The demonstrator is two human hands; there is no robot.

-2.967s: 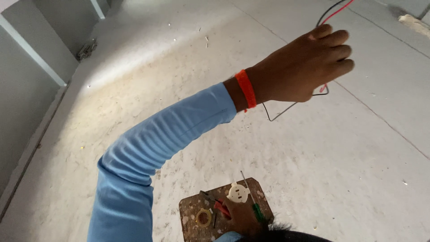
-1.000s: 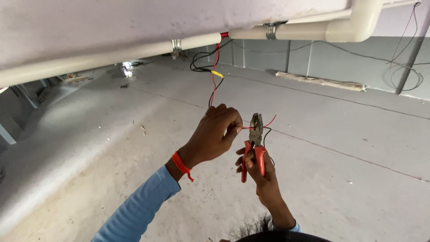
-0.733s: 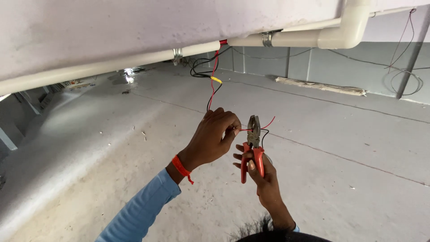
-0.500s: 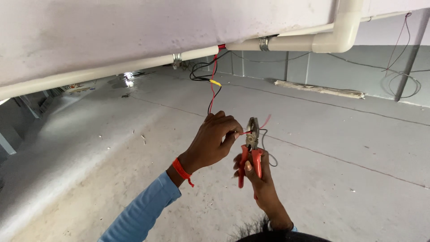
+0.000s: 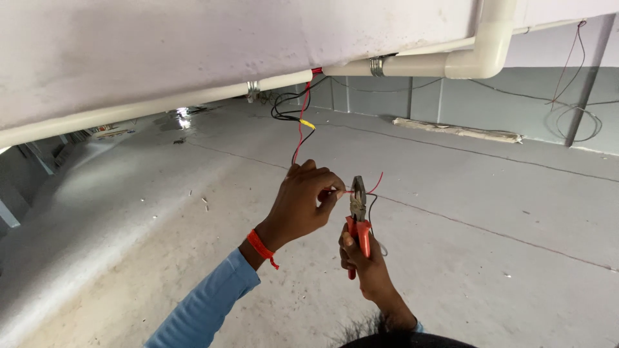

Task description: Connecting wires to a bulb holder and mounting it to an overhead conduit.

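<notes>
Under the pipe — wire work.
We pinch the red wire taut with our left hand; our right hand grips pliers — jaws biting it.

Two hands, one pair of pliers, one white pipe.

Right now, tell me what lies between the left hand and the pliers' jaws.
In the head view, only a short stretch of red wire spans from the left hand to the pliers.
</notes>
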